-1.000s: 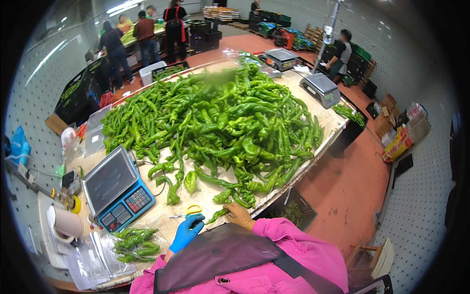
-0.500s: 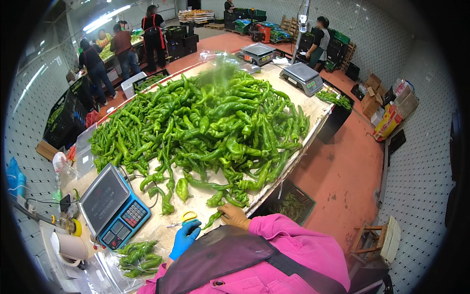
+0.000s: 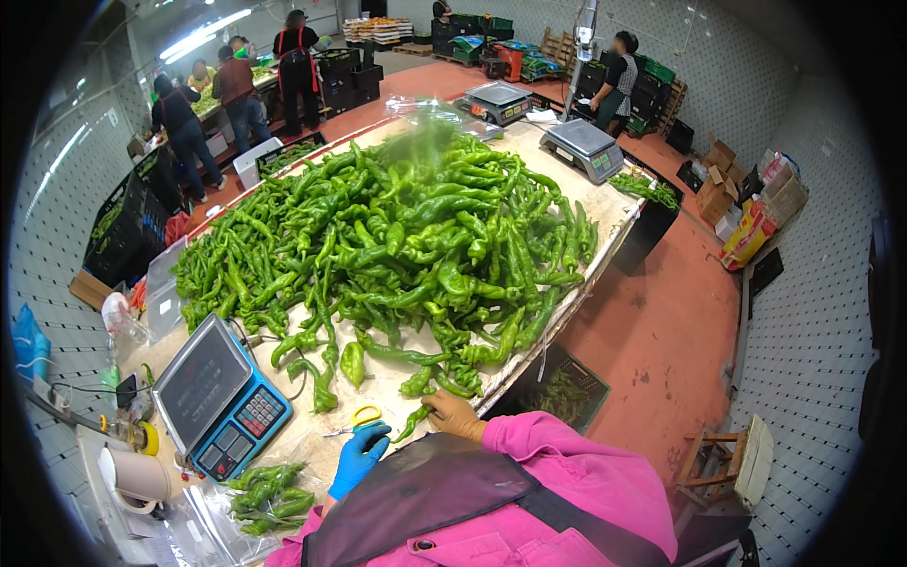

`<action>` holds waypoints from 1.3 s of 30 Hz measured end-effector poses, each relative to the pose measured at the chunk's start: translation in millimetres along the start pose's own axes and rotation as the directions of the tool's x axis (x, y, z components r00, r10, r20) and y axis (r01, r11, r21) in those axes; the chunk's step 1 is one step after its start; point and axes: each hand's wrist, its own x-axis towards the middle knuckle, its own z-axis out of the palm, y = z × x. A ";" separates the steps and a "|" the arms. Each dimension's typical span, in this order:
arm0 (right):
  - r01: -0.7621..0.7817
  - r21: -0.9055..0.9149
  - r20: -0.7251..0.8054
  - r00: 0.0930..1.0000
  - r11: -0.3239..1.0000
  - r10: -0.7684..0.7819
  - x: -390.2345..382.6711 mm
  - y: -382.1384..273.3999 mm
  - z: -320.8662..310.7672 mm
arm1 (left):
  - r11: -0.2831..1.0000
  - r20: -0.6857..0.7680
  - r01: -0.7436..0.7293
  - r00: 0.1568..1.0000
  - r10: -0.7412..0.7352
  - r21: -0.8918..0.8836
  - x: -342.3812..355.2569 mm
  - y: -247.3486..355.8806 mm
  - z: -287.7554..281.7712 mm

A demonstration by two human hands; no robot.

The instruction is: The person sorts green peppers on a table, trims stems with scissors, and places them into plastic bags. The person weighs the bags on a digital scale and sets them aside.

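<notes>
Just at the fingertips [image 3: 430,402] of the right hand [image 3: 453,416], a green pepper [image 3: 412,423]

Hot-pink sleeves [image 3: 567,458], dark plum apron [image 3: 416,491], black diagonal strap [image 3: 588,525], round button [image 3: 423,544], and oh, that bright blue left glove [image 3: 359,458]

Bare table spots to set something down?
Small patch between blue scale and yellow-handled scissors; another between pepper pile and right-hand far scale. Crowded: the middle, under the pile; lower left, with small pepper bunch and clear bags.
</notes>
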 end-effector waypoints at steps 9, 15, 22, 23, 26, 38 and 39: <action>0.001 -0.016 -0.015 1.000 1.000 -0.001 -0.4 1.8 1.7 | 1.000 0.004 -0.006 1.000 0.006 -0.006 0.7 -1.8 -0.6; 0.006 -0.021 -0.030 1.000 1.000 -0.007 -0.6 2.8 3.4 | 1.000 0.006 -0.011 1.000 0.011 -0.003 2.0 -2.9 -1.1; -0.005 -0.014 -0.021 1.000 1.000 0.005 0.0 1.5 2.5 | 0.999 -0.001 -0.030 1.000 0.030 0.020 2.9 -4.5 -2.2; -0.001 -0.014 -0.025 1.000 1.000 0.000 0.0 1.0 2.2 | 0.999 0.002 -0.031 1.000 0.031 0.019 3.1 -5.0 -2.4; -0.040 0.004 0.003 0.999 0.999 0.040 0.2 -0.4 1.4 | 0.999 0.009 -0.031 0.999 0.031 0.015 4.2 -6.5 -3.4; -0.034 -0.001 -0.007 0.999 0.999 0.034 1.2 -3.3 -1.1 | 0.999 0.004 -0.036 0.999 0.036 0.020 4.0 -5.5 -2.9; -0.032 0.006 -0.009 0.999 0.999 0.033 1.0 -3.1 -1.1 | 0.999 0.003 -0.033 0.999 0.033 0.021 4.0 -5.6 -2.8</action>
